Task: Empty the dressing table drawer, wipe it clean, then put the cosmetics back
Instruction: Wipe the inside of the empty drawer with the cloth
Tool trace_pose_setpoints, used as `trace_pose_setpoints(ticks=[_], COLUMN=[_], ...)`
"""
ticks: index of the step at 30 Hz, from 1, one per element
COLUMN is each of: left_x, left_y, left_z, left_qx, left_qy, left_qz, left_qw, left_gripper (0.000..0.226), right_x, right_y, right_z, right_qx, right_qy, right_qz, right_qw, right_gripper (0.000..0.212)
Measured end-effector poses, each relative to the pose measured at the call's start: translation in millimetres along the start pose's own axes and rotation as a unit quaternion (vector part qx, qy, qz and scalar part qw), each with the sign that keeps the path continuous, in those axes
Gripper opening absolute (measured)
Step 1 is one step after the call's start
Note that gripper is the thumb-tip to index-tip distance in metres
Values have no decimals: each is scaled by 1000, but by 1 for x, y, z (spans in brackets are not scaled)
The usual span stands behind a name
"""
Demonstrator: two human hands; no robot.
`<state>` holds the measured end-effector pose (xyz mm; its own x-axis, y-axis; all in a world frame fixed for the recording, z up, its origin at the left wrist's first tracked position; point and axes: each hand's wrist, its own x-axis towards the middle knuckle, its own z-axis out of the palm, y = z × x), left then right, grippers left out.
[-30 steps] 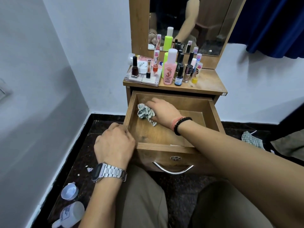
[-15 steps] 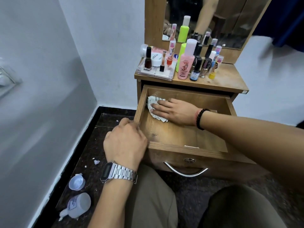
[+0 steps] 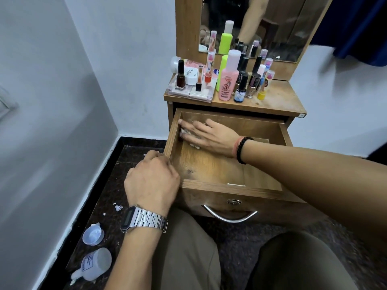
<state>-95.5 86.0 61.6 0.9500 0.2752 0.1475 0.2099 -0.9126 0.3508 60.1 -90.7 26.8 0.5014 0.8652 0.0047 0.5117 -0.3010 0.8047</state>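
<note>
Right hand (image 3: 209,137) flat, palm down, pressing the cloth (image 3: 189,133) into the far-left corner of the open drawer (image 3: 230,186), grip spread rather than clenched. Left hand (image 3: 152,183) curled closed over the drawer's left wall near its front corner. Unwiped floor stretching rightward and forward from the cloth; cosmetics (image 3: 227,80) up on the desk, beyond the drawer's back edge.
</note>
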Motion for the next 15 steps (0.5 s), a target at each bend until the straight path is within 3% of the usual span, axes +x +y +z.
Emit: trace_pose_setpoints(ticks=[3,8,11,15], left_x=[0,1,0,1], left_y=[-1,-2,-1,0], left_z=[1,2,1,0], left_qx=[-5,-14,-11,-9], left_qy=[2,-1,-1,-9], left_qz=[0,-4,-7,-11], left_qw=[1000,1000,1000,1000], left_gripper=[30,31,31,30], right_x=[-14,-31,-31,-22], right_y=[12,17,6,14], right_z=[1,6,19,21], right_qx=[8,53,-16,-27], right_qy=[-16,-57,-40,-34], right_qz=[-78,-6,-43,-63], right_qw=[997,997,998,997], right_gripper=[43,39,48,45])
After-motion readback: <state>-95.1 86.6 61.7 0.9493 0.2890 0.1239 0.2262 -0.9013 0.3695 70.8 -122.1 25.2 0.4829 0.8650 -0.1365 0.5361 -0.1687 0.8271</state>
